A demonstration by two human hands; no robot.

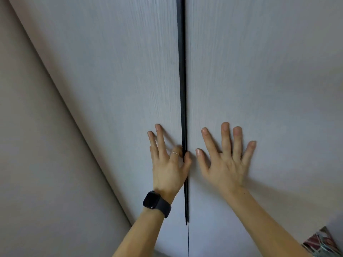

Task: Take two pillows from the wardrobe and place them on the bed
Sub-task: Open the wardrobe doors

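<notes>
Wall (pixel 37 145): plain beige, far left, runs diagonally beside the wardrobe.
Left door (pixel 111 71): pale wood-grain panel, closed.
Watch (pixel 151 200): dark, on the left wrist, face up.
Left hand (pixel 168 169): back to camera, arm reaching up and fwd. The two outer fingers lie straight on the left door. The inner fingers, one with a thin ring (pixel 175 153), curl in at the door edge w/ the thumb across it. Looks like a pinch on the handle strip; fingertips are hidden behind it.
Handle strip (pixel 181 71): black, vertical, runs down the seam btwn the doors and stops just below the left wrist.
Right hand (pixel 225 164): flat on the right door, fingers straight and spread, palm pressing. Holds nothing.
Right door (pixel 259 71): same pale panel, closed, just right of the strip.
Patterned item (pixel 323 242): bottom right corner, colourful, too little shows to name.
Pillows: not in view. Presumably inside, behind the closed doors; which shelf, can't tell.
Stage: opening not done yet, probably pull the left door by the strip while the right hand steadies.
Handling (judgement): pillows should be soft, light, bulky, nothing fragile. They squash, so take a deep handful at the middle or hug one under each arm rather than pinching a corner.
</notes>
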